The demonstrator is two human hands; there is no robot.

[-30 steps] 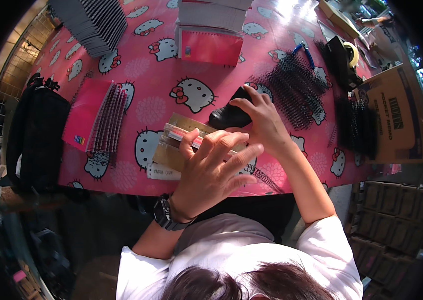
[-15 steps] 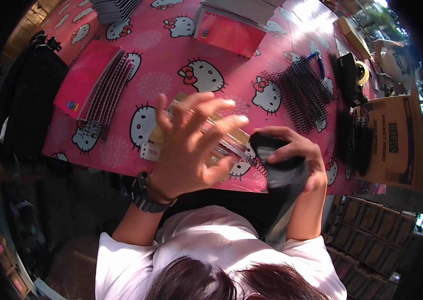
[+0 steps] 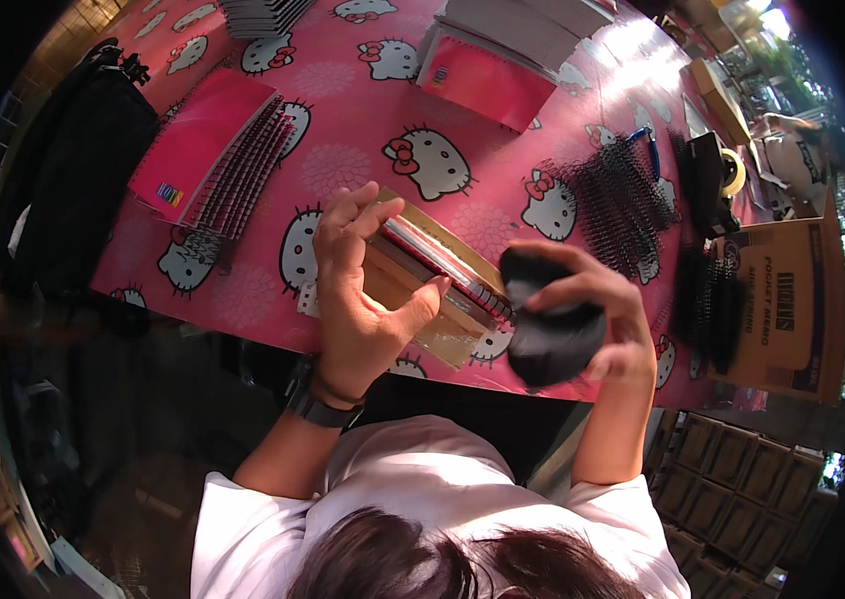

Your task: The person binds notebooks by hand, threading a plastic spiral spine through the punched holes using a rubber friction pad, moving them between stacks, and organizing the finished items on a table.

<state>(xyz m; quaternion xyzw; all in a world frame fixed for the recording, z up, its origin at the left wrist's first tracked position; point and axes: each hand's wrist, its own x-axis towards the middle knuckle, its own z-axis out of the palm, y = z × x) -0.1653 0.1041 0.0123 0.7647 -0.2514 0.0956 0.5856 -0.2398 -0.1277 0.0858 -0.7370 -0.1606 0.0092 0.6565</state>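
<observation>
My left hand (image 3: 363,290) grips a stack of notebooks with tan covers and a spiral edge (image 3: 442,270), holding it tilted above the near edge of the pink cartoon-cat tablecloth (image 3: 343,160). My right hand (image 3: 592,309) is closed around a black rounded object (image 3: 547,334), held just right of the stack's spiral end and touching it or nearly so. A dark watch sits on my left wrist (image 3: 318,404).
Pink spiral notebooks (image 3: 203,155) lie at the left, a red one (image 3: 487,85) at the back. Black binding coils (image 3: 627,205) are heaped at the right beside a cardboard box (image 3: 782,299). A black bag (image 3: 68,170) sits at the far left, stacked crates (image 3: 732,479) at lower right.
My right hand has lifted the black object off the table and brought it toward me beside the stack. My left hand has shifted its grip on the notebooks.
</observation>
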